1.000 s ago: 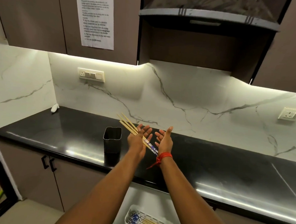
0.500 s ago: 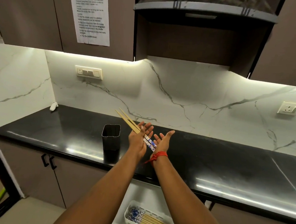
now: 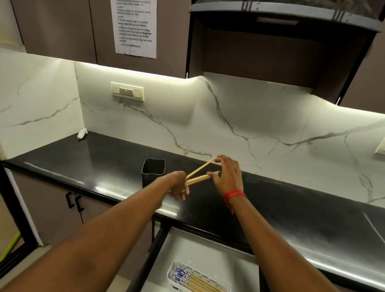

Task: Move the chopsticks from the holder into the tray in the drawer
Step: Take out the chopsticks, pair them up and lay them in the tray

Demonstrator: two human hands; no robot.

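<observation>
Above the black counter, my left hand is closed around one end of a small bundle of wooden chopsticks. My right hand, with a red thread at the wrist, pinches their far tips with its fingertips. The sticks splay slightly between the two hands. The black square holder stands on the counter just left of my left hand, and no chopsticks show in it. Below, the white drawer is pulled out. In it sits a white tray with several chopsticks lying side by side, blue-patterned ends to the left.
The counter's front edge runs between my hands and the drawer. A small white object lies at the back left corner. Cabinet doors with black handles are left of the drawer. Wall sockets sit on the marble backsplash.
The chopsticks swung from pointing up-left to pointing right. My right hand turned over and took hold of their tips, and my left hand closed around the other end.
</observation>
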